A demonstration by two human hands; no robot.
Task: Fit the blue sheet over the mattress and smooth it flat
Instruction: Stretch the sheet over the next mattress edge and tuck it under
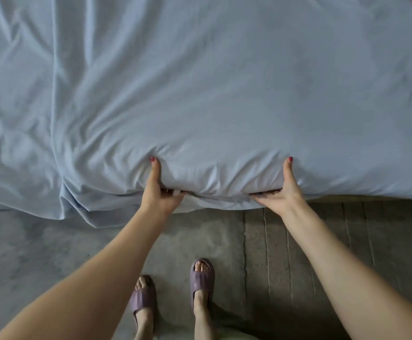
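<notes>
Along the near mattress edge, my left hand [159,196] and right hand [280,195] grip the blue sheet [212,94], tucking it; next, I'd smooth the left wrinkles.

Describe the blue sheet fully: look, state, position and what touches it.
The blue sheet is pale, soft-looking fabric filling the upper frame. It lies fairly smooth toward the right, while creases and folds run through its left part, where a loose fold hangs to the floor. At the near edge the left hand and right hand grip it, thumbs on top, fingers tucked beneath, bunching the cloth between them.
</notes>
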